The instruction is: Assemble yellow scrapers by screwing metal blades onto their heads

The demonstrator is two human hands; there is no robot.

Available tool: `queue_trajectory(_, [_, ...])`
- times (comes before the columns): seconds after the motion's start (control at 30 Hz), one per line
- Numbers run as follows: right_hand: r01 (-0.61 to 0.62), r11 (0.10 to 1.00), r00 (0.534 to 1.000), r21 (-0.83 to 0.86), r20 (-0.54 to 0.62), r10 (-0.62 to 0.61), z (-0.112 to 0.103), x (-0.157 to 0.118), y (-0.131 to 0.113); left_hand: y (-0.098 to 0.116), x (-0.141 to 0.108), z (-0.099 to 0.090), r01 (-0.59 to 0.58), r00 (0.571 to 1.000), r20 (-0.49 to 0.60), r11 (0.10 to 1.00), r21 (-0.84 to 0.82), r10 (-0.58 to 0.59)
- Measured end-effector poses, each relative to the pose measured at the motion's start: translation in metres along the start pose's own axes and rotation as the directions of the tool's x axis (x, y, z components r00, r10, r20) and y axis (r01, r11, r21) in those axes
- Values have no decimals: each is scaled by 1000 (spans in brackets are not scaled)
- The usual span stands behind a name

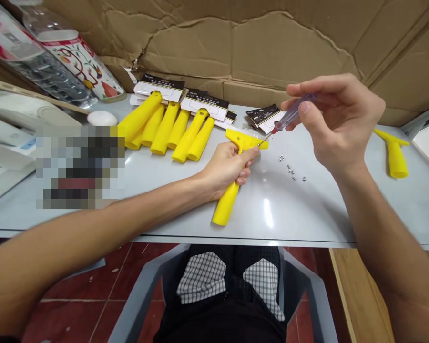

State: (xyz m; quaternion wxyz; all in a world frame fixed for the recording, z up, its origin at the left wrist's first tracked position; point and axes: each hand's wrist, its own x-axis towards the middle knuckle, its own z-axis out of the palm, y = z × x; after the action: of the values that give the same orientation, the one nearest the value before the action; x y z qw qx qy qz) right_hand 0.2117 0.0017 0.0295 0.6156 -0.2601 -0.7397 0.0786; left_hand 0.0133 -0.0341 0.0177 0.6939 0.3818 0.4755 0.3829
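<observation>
My left hand (232, 166) is closed around a yellow plastic scraper (226, 205), its wide head pointing away and its round handle end toward me. Between the fingers of my right hand (332, 114) is a screwdriver (289, 116) with a clear purplish handle. Its thin shaft slants down to the right side of the scraper's head, and the tip meets a small screw there, close to my left thumb. Several small loose screws (291, 170) lie on the table to the right of the scraper.
Several yellow handles with card labels (178, 126) lie at the back left. Another card (264, 118) sits behind the scraper. Far right is a second yellow scraper (396, 155). Plastic bottles (78, 62) and a white egg-shaped object (102, 118) are at left. Cardboard (207, 47) walls the back.
</observation>
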Motion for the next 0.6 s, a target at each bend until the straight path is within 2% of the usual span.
queue_trajectory(0.07, [-26, 997, 1000, -68, 15, 27, -1, -1, 0, 0, 0, 0, 1, 1000, 1, 1000, 0, -1])
queue_trajectory(0.23, [-47, 975, 998, -219, -46, 38, -8, 1, 5, 2, 0, 0, 4, 1000, -1, 1000, 9, -4])
queue_trajectory(0.6, [32, 995, 999, -98, -31, -35, -4, 1, 0, 0, 1, 0, 0, 1000, 0, 1000, 19, 0])
